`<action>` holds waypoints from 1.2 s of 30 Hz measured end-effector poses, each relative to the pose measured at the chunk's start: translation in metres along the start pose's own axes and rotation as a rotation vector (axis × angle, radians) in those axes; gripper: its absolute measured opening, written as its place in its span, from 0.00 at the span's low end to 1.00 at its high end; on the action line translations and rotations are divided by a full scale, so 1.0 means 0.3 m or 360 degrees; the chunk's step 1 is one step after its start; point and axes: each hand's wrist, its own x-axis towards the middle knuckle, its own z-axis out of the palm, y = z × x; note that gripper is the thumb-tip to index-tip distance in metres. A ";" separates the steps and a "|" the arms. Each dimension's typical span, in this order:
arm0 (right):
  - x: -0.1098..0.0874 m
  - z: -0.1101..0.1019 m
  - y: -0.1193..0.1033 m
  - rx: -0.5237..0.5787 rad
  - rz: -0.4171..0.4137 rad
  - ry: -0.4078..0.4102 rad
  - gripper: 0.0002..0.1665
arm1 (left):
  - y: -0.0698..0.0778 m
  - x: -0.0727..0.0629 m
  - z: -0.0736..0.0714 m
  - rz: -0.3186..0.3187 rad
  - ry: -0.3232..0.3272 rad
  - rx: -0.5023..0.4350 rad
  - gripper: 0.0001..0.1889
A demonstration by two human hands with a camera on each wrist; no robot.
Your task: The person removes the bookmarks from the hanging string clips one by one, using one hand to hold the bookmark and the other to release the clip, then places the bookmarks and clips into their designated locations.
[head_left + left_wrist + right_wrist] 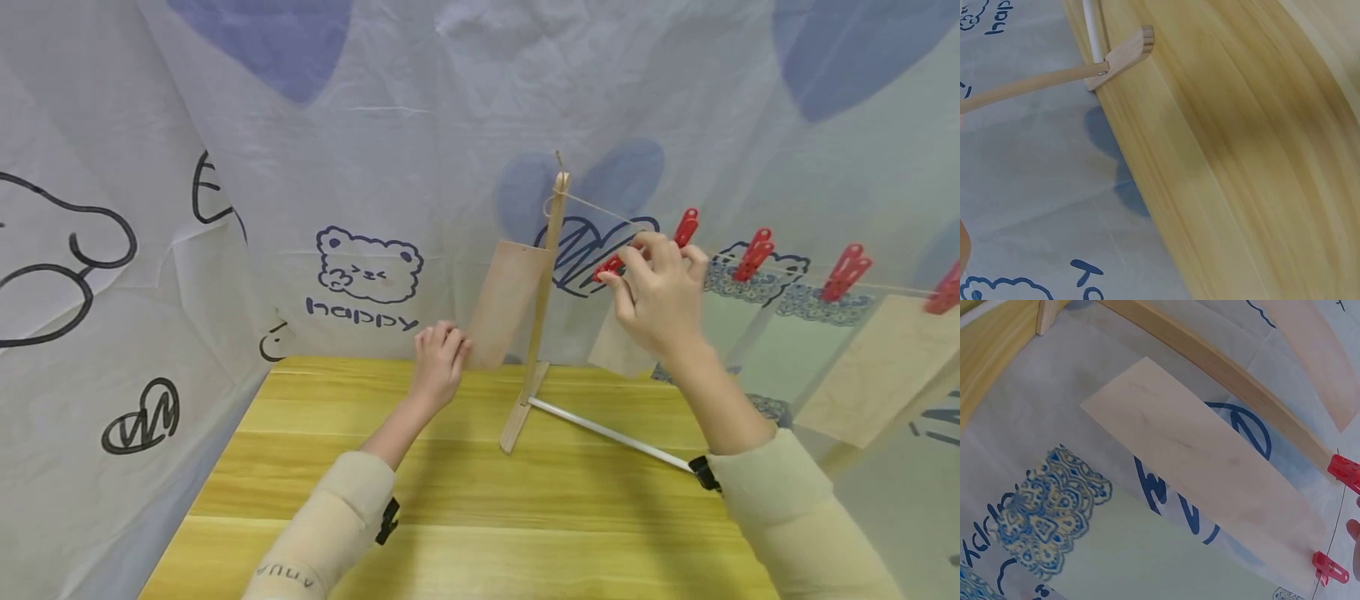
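Doodled sheeting point(420, 175) backs a yellow table point(540, 508) and hand-held panel point(510, 304).

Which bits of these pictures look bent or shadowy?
Head view: soft shadows on the wooden tabletop; left wrist view: a broad dim patch on it, its grain curving at the right; right wrist view: the upright post bows, probably lens distortion, as it looks nearly straight in the head view.

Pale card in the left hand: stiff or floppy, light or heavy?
Probably fairly stiff: gripped low by the left hand, the card stands up without obvious drooping. Likely light: it looks thin, and a similar card hangs from a red peg.
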 end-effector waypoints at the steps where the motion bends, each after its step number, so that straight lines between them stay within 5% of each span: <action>1: -0.007 0.002 -0.002 -0.0004 -0.0004 -0.0005 0.16 | -0.003 -0.006 -0.004 0.0002 0.0004 0.0005 0.22; 17: -0.094 0.044 -0.032 0.0048 0.0020 -0.0011 0.18 | -0.041 -0.092 -0.059 -0.0007 0.0112 0.0054 0.23; 24: -0.127 0.061 -0.049 0.0049 0.0036 0.0001 0.30 | -0.056 -0.129 -0.076 -0.0016 0.0166 0.0048 0.24; 36: -0.205 0.090 -0.078 0.0052 0.0041 -0.0047 0.34 | -0.088 -0.201 -0.125 -0.0089 0.0134 0.0055 0.23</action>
